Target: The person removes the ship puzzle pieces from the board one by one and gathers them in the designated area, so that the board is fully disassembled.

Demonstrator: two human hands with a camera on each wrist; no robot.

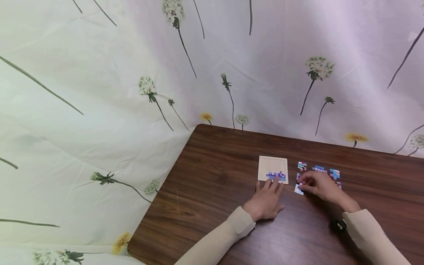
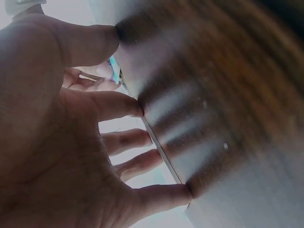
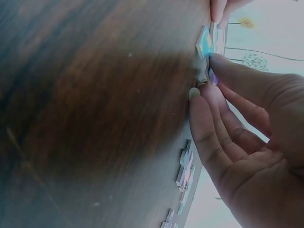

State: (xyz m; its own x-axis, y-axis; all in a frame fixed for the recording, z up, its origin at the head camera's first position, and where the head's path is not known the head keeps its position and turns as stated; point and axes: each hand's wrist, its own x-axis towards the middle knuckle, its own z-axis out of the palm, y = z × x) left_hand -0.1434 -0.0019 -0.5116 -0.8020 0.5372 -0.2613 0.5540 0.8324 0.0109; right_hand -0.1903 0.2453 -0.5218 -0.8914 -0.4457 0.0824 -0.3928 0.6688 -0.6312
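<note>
Fingers (image 1: 271, 185) of the left hand (image 1: 265, 204) lie straight and slightly spread, flat on the dark brown wood-grain desk (image 1: 212, 191), their tips at the near edge of the square pale wooden puzzle tray (image 1: 273, 169). The left wrist view shows the same spread fingers (image 2: 124, 105) with their tips pressed to the desk surface (image 2: 223, 118), holding nothing. Both forearms wear cream sleeves (image 1: 215, 241), and a small black object (image 1: 338, 225) lies on the desk beside the right cuff.

Just to the right, the right hand (image 1: 319, 187) has its fingers bent down around a small white and blue jigsaw piece (image 1: 299, 190), which lies on the desk between the tray and the hand. In the right wrist view the fingers (image 3: 204, 118) touch the edge of that piece (image 3: 211, 77) where it meets the desk, narrowly closed on it with the thumb on its far side.

Inside the tray, a short row of joined purple and blue pieces (image 1: 276, 176) sits along the near edge; the remainder of the tray is bare wood. Farther right and beyond the right hand, several loose colourful pieces (image 1: 319, 169) lie apart from one another on the desk.

Behind the desk hangs a pale cloth printed with dandelions (image 1: 139, 73).
</note>
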